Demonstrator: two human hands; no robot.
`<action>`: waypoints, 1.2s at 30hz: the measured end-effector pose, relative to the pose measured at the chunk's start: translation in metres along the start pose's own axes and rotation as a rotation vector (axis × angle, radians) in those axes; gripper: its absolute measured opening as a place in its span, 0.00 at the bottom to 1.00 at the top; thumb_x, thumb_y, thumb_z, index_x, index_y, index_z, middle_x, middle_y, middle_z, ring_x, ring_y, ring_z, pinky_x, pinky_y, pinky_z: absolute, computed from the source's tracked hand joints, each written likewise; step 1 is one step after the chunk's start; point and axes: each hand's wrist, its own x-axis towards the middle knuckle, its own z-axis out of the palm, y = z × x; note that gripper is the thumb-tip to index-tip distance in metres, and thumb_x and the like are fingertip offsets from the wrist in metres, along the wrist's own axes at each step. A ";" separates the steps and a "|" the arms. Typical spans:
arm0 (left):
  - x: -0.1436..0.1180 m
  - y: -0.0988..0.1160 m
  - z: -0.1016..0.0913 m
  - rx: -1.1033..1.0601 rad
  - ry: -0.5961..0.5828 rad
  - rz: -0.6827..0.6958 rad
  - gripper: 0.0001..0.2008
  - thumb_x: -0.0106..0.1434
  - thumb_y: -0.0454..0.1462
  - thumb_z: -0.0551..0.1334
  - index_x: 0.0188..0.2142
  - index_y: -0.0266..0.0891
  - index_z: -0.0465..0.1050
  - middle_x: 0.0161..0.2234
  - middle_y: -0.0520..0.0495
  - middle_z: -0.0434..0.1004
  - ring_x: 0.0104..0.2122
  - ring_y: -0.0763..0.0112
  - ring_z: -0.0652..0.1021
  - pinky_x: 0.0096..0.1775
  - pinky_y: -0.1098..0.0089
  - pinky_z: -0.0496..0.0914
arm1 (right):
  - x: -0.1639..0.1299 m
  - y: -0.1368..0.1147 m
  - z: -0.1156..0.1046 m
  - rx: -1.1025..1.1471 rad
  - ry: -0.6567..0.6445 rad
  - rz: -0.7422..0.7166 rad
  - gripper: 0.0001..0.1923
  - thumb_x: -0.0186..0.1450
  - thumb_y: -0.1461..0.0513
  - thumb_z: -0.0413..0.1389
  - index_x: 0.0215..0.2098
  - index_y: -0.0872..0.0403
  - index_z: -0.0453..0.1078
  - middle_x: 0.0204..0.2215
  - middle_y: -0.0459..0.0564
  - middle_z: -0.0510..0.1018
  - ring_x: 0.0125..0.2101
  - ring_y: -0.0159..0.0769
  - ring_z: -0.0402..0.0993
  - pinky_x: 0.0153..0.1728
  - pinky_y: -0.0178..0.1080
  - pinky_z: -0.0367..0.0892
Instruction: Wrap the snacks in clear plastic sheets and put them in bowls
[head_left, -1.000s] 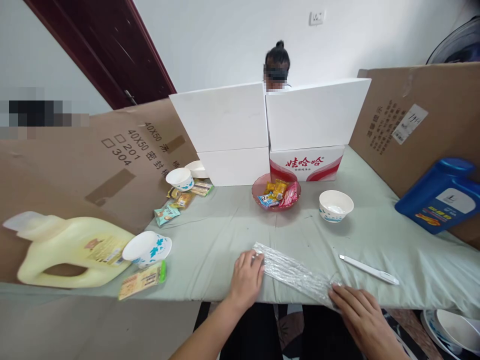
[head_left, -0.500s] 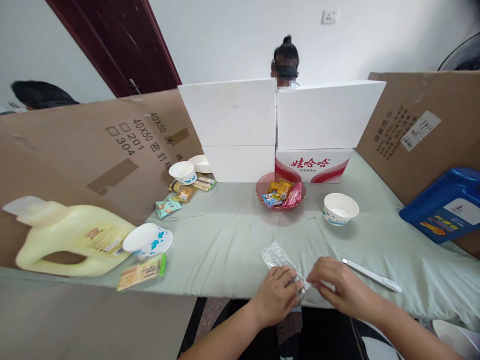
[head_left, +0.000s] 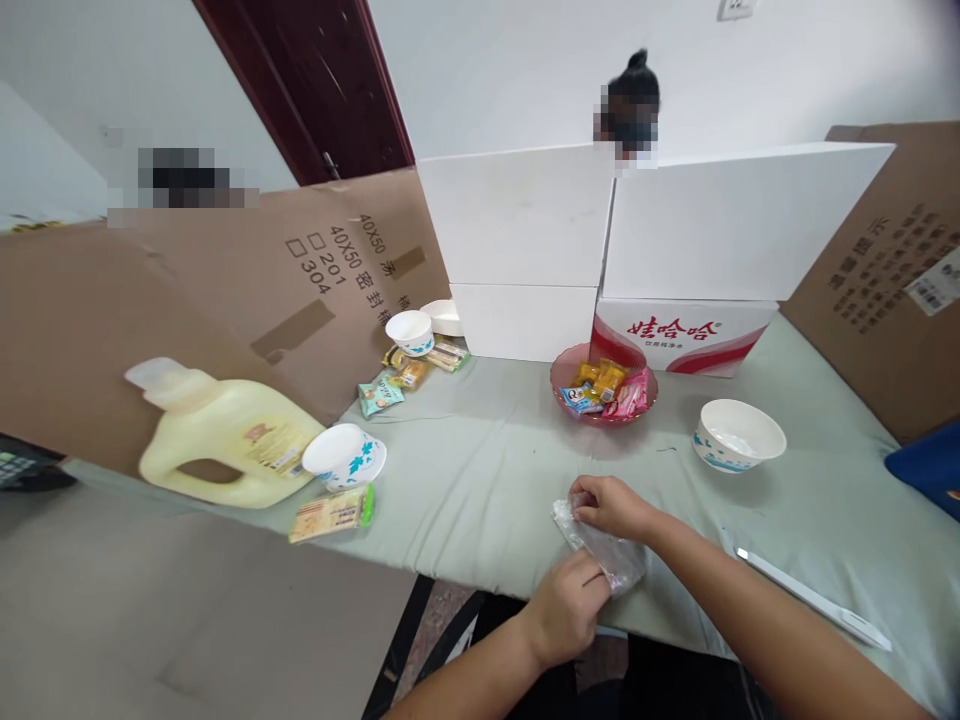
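Observation:
A clear crinkled plastic bag (head_left: pixel 616 557) lies at the front edge of the cloth-covered table. My left hand (head_left: pixel 570 605) is closed on its near end, with the fingertips partly hidden. At the far end, my right hand (head_left: pixel 609 508) pinches the plastic between thumb and fingers. Whether anything is inside the bag I cannot make out. To the right of my right forearm lies a white, slim utility knife (head_left: pixel 814 600). Beyond my hands sits a pink glass bowl (head_left: pixel 561 400) holding several wrapped snacks (head_left: pixel 606 385). A white paper bowl (head_left: pixel 739 437) stands farther right.
At the left stand a pale yellow detergent jug (head_left: pixel 225 440), a tipped paper bowl (head_left: pixel 345 457) and a packaged snack (head_left: pixel 331 515). White boxes (head_left: pixel 517 250) and cardboard panels (head_left: pixel 300 290) wall the table. A blue container (head_left: pixel 930 475) is at the right edge. A person (head_left: pixel 631 105) is behind the boxes.
My right hand has moved from the bag's near right side to its far end. The plastic now looks flatter and more spread. The camera view has turned left, shifting everything rightward.

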 end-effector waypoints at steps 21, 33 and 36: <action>0.009 -0.024 -0.019 0.379 -0.162 -0.299 0.21 0.63 0.33 0.58 0.56 0.44 0.67 0.57 0.45 0.68 0.53 0.55 0.67 0.52 0.53 0.64 | -0.103 -0.011 0.023 -0.724 0.269 -0.576 0.31 0.64 0.55 0.54 0.62 0.59 0.58 0.60 0.58 0.66 0.62 0.46 0.54 0.59 0.49 0.55; 0.014 -0.020 -0.026 0.364 -0.229 -0.224 0.22 0.64 0.35 0.57 0.57 0.43 0.65 0.59 0.43 0.66 0.54 0.56 0.67 0.53 0.53 0.62 | -0.171 0.021 0.071 -0.848 0.521 -0.369 0.25 0.64 0.69 0.46 0.59 0.54 0.63 0.54 0.52 0.73 0.52 0.41 0.68 0.52 0.45 0.61; 0.012 -0.019 -0.028 0.302 -0.265 -0.181 0.18 0.65 0.35 0.57 0.54 0.43 0.67 0.58 0.44 0.68 0.56 0.59 0.67 0.55 0.53 0.60 | -0.168 0.018 0.071 -0.753 0.546 -0.408 0.22 0.66 0.68 0.47 0.56 0.50 0.66 0.47 0.51 0.77 0.44 0.39 0.72 0.48 0.44 0.62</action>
